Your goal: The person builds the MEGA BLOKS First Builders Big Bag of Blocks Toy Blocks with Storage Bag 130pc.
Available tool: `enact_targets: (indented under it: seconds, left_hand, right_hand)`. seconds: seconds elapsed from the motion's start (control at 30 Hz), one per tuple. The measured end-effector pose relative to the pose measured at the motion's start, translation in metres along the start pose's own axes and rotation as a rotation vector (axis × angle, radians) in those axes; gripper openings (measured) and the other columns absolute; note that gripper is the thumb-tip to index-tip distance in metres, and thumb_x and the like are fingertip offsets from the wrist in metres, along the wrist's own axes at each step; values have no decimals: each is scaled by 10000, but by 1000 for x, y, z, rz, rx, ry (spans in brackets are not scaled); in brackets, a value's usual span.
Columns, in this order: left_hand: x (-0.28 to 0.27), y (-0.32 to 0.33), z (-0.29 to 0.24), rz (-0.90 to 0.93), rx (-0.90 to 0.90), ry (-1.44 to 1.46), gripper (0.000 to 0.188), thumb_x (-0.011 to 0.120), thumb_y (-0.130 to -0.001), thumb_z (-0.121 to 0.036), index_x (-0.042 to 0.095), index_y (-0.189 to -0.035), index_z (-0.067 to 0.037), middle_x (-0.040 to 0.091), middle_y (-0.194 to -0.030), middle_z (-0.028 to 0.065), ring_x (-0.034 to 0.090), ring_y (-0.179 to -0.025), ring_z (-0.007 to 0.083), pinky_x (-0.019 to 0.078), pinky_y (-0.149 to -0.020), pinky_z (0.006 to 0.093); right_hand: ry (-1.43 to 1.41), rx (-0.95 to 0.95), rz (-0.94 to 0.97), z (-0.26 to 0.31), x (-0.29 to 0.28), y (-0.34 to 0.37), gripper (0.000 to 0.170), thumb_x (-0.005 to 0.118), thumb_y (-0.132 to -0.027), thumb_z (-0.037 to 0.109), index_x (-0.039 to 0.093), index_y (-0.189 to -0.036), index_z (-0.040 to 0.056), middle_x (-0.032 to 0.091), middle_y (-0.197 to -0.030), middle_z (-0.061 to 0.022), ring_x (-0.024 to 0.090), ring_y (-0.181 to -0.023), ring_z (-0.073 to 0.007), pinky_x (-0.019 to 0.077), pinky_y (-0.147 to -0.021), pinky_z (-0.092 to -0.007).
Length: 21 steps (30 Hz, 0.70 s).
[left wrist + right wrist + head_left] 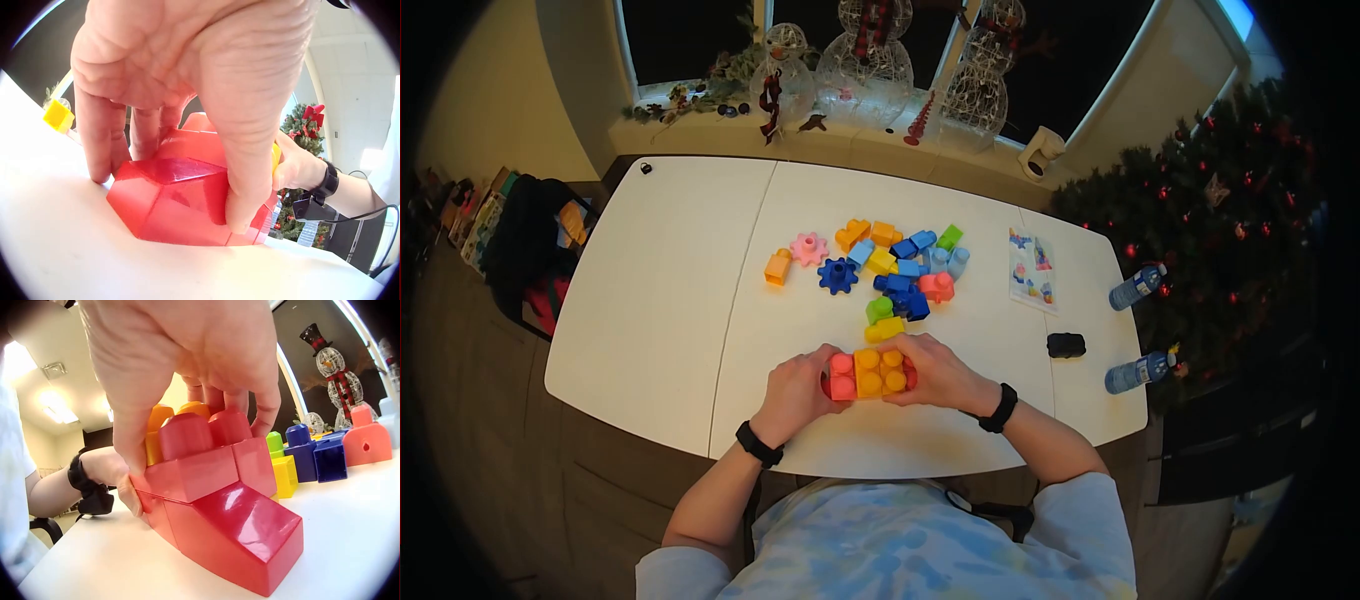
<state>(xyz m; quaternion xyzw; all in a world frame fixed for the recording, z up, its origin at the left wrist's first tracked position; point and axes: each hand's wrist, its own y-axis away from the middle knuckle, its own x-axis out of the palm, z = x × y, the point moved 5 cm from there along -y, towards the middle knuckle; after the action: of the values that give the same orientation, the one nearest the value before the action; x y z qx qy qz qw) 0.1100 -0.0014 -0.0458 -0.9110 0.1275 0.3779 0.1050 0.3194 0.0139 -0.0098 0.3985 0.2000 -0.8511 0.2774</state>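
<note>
At the near side of the table, both hands hold one assembly of toy building blocks. A yellow-orange block point(880, 372) forms its top middle, with a pink-red block point(843, 378) at its left. My left hand point(798, 390) grips the left end, thumb on the near side and fingers on the far side. The right hand point(940, 372) grips the other end from above, its thumb and fingers astride a studded red block point(194, 465). Below that, a sloped red block point(250, 537) juts out close over the table. A similar angular red block point(181, 203) shows beneath the left hand.
Just beyond the hands lies a yellow block point(886, 329), then a cluster of loose blocks with a dark blue gear point(838, 276) and a pink gear point(809, 249). A picture sheet point(1033, 270), black case point(1066, 345) and two water bottles point(1138, 373) are at the right.
</note>
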Motion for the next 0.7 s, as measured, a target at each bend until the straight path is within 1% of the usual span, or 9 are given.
enact_targets:
  seconds: [0.07,0.13,0.27,0.37,0.47,0.53,0.6,0.63,0.7]
  left_hand:
    - [-1,0,-1,-4,-7,-33,619,946,-624,-263,649,-1148,-123,748,-876,86,735,-793,288,586,-750,392]
    - [-2,0,-2,-3,-9,-32,622,947,-622,-268,649,-1149,-124,749,-872,86,734,-793,290,586,-753,395]
    - [-1,-1,-1,1,-7,-32,634,946,-621,-283,647,-1158,-127,751,-863,86,734,-795,294,585,-758,397]
    - [-1,0,0,-14,14,-32,643,946,-619,-285,645,-1166,-131,751,-859,82,733,-793,292,585,-756,393]
    - [0,0,2,25,-22,-47,647,944,-618,-292,645,-1169,-135,751,-859,79,733,-795,292,585,-759,397]
    - [0,-1,3,26,-25,-55,648,942,-618,-297,645,-1171,-136,750,-858,79,732,-801,293,584,-762,401]
    - [1,0,3,34,-32,-61,649,940,-619,-302,645,-1173,-136,750,-857,79,732,-806,294,584,-765,404]
    - [1,0,3,37,-27,-67,649,938,-622,-307,644,-1175,-136,749,-857,81,731,-811,295,583,-769,406]
    - [0,-1,1,39,-20,-73,650,936,-625,-313,643,-1178,-136,748,-856,83,731,-815,296,582,-772,408]
  right_hand:
    - [8,-13,13,-1,0,-2,673,911,-723,252,565,-1287,126,655,-1182,-127,631,-1069,-364,542,-927,-444]
    - [53,-41,29,1,1,-3,676,897,-733,265,523,-1273,102,686,-1145,-144,655,-1060,-348,492,-964,-444]
    - [91,-57,30,5,-1,-4,700,901,-729,268,516,-1290,103,685,-1158,-147,655,-1068,-351,494,-969,-444]
    - [87,-62,4,10,-4,-5,803,905,-728,279,482,-1387,106,683,-1179,-156,658,-1080,-347,489,-998,-453]
    - [35,6,99,7,-19,-14,888,913,-726,300,461,-1464,100,679,-1215,-160,661,-1097,-342,502,-999,-450]
    - [-186,-42,26,-4,-42,-29,820,898,-757,307,520,-1450,85,684,-1227,-151,666,-1097,-329,520,-980,-431]
    - [-293,91,-117,-21,-71,-51,585,852,-813,253,633,-1318,54,699,-1208,-142,674,-1089,-321,533,-951,-404]
    - [-295,91,-117,-28,-80,-62,585,852,-813,253,633,-1318,54,699,-1208,-142,674,-1089,-321,533,-951,-404]
    - [60,93,-219,-43,-100,-84,405,792,-854,204,684,-1209,43,710,-1182,-145,681,-1070,-324,536,-950,-414]
